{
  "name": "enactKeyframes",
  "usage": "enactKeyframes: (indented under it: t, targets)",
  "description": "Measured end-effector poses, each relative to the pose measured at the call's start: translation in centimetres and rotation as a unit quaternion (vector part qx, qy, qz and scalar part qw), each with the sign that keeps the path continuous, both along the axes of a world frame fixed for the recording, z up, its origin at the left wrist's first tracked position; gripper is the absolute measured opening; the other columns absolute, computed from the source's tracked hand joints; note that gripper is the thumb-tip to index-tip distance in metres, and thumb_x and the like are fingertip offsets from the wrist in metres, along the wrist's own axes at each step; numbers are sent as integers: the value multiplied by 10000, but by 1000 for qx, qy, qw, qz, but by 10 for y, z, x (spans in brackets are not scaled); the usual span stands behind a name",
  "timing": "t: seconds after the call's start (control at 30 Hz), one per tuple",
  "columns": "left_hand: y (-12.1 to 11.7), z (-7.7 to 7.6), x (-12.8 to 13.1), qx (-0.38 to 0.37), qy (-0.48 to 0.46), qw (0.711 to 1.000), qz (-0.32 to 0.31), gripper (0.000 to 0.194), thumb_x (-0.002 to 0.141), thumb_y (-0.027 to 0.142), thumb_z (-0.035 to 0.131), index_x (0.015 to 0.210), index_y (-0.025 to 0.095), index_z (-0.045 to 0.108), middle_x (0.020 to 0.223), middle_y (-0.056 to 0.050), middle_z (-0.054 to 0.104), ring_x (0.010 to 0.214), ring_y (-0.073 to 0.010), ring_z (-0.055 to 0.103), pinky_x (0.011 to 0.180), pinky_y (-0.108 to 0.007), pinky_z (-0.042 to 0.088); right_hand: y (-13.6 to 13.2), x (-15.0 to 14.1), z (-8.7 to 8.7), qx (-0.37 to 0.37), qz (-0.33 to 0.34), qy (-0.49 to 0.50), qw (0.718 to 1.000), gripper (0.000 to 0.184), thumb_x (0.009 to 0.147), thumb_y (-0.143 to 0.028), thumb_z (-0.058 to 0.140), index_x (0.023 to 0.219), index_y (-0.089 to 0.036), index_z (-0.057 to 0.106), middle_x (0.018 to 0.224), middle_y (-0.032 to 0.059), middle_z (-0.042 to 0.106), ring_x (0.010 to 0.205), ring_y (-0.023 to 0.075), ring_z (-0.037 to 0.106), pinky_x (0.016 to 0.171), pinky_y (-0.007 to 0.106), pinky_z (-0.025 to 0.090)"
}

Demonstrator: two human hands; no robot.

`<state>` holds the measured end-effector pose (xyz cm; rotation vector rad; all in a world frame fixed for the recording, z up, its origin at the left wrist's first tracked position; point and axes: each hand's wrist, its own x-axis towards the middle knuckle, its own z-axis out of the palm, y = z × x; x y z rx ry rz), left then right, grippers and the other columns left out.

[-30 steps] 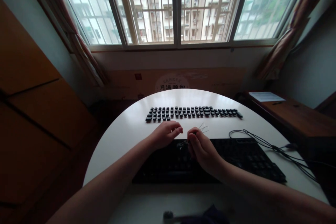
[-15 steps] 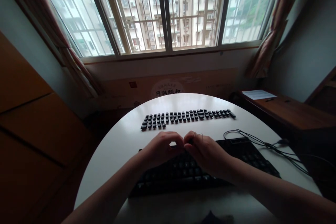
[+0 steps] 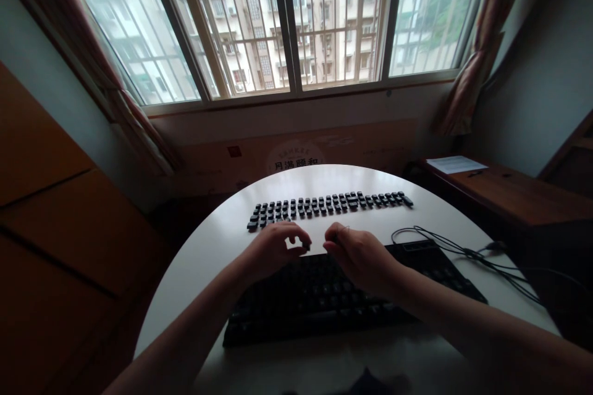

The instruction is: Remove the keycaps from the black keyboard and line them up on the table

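Roughly sideways, long axis of the keyboard (image 3: 319, 296)

Keycaps (image 3: 328, 201) behind keyboard (image 3: 319, 296), both on table (image 3: 199, 265); cable (image 3: 479, 255) to right

L hand (image 3: 273, 251): parts from R hand (image 3: 357, 254), gap now btwn fingertips that met ½ sec. ago
Small dk. pc. (image 3: 306, 246): comes into view, pinched in L hand
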<state>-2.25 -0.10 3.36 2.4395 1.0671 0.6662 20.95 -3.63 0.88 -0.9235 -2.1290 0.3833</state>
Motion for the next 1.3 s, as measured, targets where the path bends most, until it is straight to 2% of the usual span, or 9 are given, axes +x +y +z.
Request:
enactKeyframes:
  t: [0.13,0.23,0.37,0.47,0.6,0.7,0.87,1.03,1.3]
  targets:
    - [17,5,-25,54,-87,990,98,273,860,247,580,1103,206,697,976,-56,629,773,-149,583,650,-257,521,13,7,-5,25,-26,22,999,197,997,-358,437,919,-195,515,629,-11,554,512,139,496,559,251,352]
    - [26,13,-38,84,-121,977,154,274,862,271,544,1071,189,701,1007,-69,590,818,-168,573,638,-266,528,17,10,-7,42,-10,9,999,191,981,-354,470,892,-195,530,586,-30,523,483,125,460,546,241,336]
    - [46,28,-35,115,-120,974,157,228,860,289,545,970,173,706,955,-60,598,772,-161,581,639,-266,526,14,8,-6,61,7,24,998,186,971,-342,485,869,-195,535,574,-33,517,470,115,435,534,234,325]
    - [65,32,-21,137,-32,980,138,208,853,258,554,949,169,716,928,-60,642,739,-152,599,689,-272,522,12,6,-8,64,25,28,997,198,969,-343,486,847,-196,536,573,-32,522,460,111,429,520,230,317]
    - [81,18,-6,140,114,979,92,189,846,207,574,922,199,747,948,-47,695,729,-143,632,735,-259,505,14,5,-13,56,28,30,998,188,977,-328,468,862,-198,540,590,-22,549,481,125,475,538,236,336]
    - [85,1,-3,134,154,976,75,167,825,183,611,879,230,763,887,-23,722,769,-160,661,755,-252,495,17,5,-18,48,32,33,998,193,980,-337,467,864,-199,536,605,-16,563,491,130,492,545,241,342]
    - [87,-22,-5,149,191,966,90,249,819,156,631,1018,254,744,926,-36,751,881,-224,675,866,-345,480,17,4,-22,40,50,31,997,205,985,-353,456,871,-200,527,618,-11,571,513,136,516,554,245,353]
    - [87,-31,-6,156,210,960,104,251,832,179,620,1048,250,727,987,-50,755,944,-252,660,931,-403,451,16,4,-22,30,58,30,997,210,987,-353,459,859,-200,526,609,-18,553,502,129,495,551,246,358]
    - [91,-39,-8,160,226,955,107,280,798,155,622,1034,259,731,1001,-42,756,975,-253,652,918,-383,449,15,5,-18,27,87,36,995,192,981,-336,470,852,-203,522,599,-22,550,481,118,458,535,244,345]
